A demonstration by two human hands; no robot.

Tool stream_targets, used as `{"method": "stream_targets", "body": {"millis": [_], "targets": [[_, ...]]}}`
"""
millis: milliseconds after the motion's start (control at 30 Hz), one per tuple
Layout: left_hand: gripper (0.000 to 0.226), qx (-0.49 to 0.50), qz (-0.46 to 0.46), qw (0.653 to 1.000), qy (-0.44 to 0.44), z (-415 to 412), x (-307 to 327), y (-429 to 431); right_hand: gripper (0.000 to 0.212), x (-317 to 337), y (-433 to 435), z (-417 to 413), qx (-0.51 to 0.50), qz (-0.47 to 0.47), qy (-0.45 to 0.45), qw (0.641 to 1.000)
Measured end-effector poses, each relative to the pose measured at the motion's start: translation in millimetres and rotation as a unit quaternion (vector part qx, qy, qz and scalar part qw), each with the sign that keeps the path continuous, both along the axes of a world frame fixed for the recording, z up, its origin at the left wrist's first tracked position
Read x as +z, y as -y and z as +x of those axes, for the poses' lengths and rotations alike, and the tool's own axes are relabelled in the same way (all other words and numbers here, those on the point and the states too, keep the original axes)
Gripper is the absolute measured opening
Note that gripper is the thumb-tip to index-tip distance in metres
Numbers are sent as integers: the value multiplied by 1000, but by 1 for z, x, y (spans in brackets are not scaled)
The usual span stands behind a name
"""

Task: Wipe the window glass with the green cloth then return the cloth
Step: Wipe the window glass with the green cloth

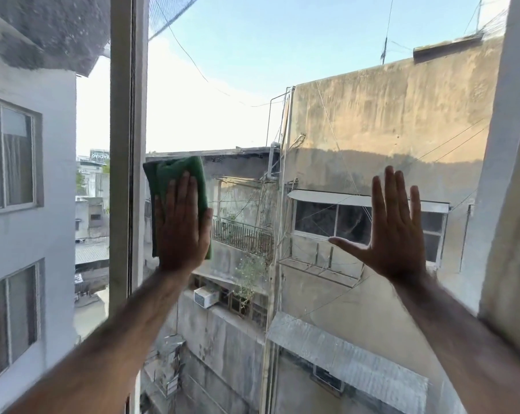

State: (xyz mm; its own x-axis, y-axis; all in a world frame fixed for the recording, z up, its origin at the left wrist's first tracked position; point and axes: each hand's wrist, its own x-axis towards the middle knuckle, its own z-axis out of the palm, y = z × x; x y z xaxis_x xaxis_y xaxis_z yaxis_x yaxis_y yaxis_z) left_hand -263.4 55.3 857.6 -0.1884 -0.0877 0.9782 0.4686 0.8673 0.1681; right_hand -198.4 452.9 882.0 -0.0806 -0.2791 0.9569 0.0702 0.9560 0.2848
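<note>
- The left hand (182, 227) is lying flat, fingers together, pressing the green cloth (175, 177) against the window glass (246, 121); it is pinning the cloth with the palm, not gripping it.
- The right hand (397, 231) is spreading wide and empty, fingers up, apparently bracing on the pane well to the right of the cloth.
- The cloth is sitting at the left edge of the pane, just beside the vertical window frame (127, 144), at mid height.
- It is looking soft, light and limp, folded into a thick pad, so it is likely sagging or sliding unless the palm is pushing on its middle; spreading pressure there seems the best hold.
- The glass is stiff, smooth and fragile, so firm but even pressure is seeming wise.
- The pad's long axis is running roughly vertical, leaning slightly, with its upper end poking out above the fingertips.
</note>
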Motion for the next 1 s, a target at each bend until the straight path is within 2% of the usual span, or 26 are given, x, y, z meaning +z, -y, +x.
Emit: {"method": "stream_targets", "body": {"millis": [133, 200, 300, 400, 467, 533, 633, 700, 800, 867, 1000], "targets": [[67, 9, 134, 991, -1, 2, 82, -33, 141, -1, 0, -1, -3, 1, 2, 1000], [69, 19, 122, 992, -12, 5, 92, -60, 141, -1, 0, -1, -1, 3, 3, 1000], [70, 1, -46, 997, -55, 8, 61, -88, 141, -1, -3, -2, -3, 0, 1, 1000], [71, -5, -209, 975, -73, 4, 17, -74, 142, -1, -4, -3, -3, -5, 8, 1000], [69, 12, -273, 958, -88, 0, 4, -48, 142, -1, -3, -2, -3, -8, 10, 1000], [66, 27, -298, 949, -102, -4, 1, -20, 142, -2, -1, -2, -2, -10, 12, 1000], [63, 31, -220, 970, -102, -11, 10, 4, 141, -2, -1, -2, 0, -11, 12, 1000], [63, 27, -93, 993, -61, -6, 29, -13, 141, -2, -2, -2, -3, -14, 9, 1000], [63, 7, 58, 998, -1, 12, 54, -55, 141, -3, 1, 1, -9, -13, 15, 1000], [57, -11, 76, 997, -6, 19, 56, -61, 141, -4, 1, 1, -6, -15, 17, 1000], [46, -24, 48, 998, -29, 31, 70, -27, 140, -2, 0, 1, -2, -13, 12, 1000]]}}
